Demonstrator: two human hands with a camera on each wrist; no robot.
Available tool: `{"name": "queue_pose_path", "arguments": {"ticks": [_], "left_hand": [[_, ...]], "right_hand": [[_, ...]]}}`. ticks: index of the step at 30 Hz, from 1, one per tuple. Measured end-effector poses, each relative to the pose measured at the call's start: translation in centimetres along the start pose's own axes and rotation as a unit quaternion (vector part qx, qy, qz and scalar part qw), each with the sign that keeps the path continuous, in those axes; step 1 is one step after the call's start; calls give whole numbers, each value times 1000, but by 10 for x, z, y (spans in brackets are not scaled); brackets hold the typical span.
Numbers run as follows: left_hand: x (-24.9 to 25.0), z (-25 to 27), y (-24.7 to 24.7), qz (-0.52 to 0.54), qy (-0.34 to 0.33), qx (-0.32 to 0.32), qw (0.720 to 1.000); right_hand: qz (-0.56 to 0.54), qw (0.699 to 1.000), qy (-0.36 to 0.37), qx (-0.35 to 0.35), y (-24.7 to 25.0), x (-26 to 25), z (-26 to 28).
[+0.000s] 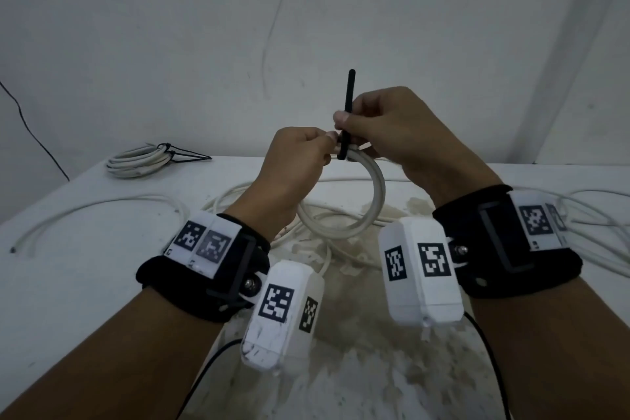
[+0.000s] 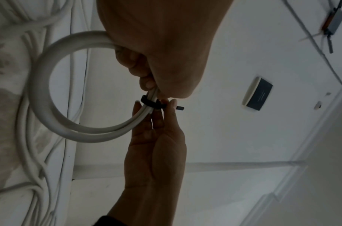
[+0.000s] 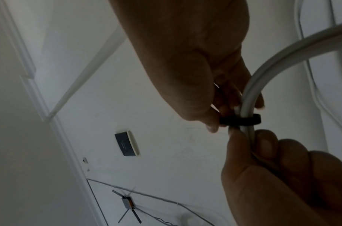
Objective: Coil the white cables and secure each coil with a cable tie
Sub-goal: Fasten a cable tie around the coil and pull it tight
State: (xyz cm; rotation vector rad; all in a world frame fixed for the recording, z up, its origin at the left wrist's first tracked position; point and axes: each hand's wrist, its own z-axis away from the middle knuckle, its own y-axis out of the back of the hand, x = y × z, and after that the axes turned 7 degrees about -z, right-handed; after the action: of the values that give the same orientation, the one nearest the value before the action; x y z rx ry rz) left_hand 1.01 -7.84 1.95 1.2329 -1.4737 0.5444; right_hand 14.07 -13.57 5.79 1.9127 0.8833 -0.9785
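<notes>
Holding the white coil (image 1: pixel 373 201) above the table (image 1: pixel 68 266), your left hand (image 1: pixel 293 167) grips its top while your right hand (image 1: pixel 392 133) pinches the black cable tie (image 1: pixel 347 112). From the left wrist, the tie wraps the strands. From the right wrist, your fingers (image 3: pixel 211 122) pinch it tight.

White cable coil (image 1: pixel 371 201): several turns, round loop, held upright above table (image 1: pixel 85 266), top of loop in the fingers. Black cable tie (image 1: pixel 348 106) wrapped around the coil's top strands, band snug on the cable, long free tail sticking straight up above the coil. Finished coil (image 1: pixel 138 162) lies flat at the table's far left corner, black ties on its right side. Loose white cables (image 1: pixel 102 206) sprawl uncoiled across the table below the held coil.
</notes>
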Motion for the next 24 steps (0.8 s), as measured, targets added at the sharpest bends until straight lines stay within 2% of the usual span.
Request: {"name": "queue_pose_path", "arguments": {"ticks": [5, 10, 12, 17, 20, 24], "left_hand": [[1, 1, 0, -13, -8, -1, 1000], [6, 5, -3, -23, -29, 12, 999], [9, 8, -3, -42, -52, 13, 998], [10, 11, -2, -69, -83, -3, 994], [7, 12, -3, -79, -88, -11, 993], [3, 9, -3, -90, -87, -5, 992]], "right_hand": [[153, 985, 63, 39, -6, -3, -5], [225, 969, 49, 89, -5, -2, -9], [202, 974, 30, 101, -4, 0, -9], [42, 994, -66, 81, -3, 5, -7], [-55, 989, -128, 45, -1, 7, 0], [-114, 983, -142, 22, -1, 12, 1]]}}
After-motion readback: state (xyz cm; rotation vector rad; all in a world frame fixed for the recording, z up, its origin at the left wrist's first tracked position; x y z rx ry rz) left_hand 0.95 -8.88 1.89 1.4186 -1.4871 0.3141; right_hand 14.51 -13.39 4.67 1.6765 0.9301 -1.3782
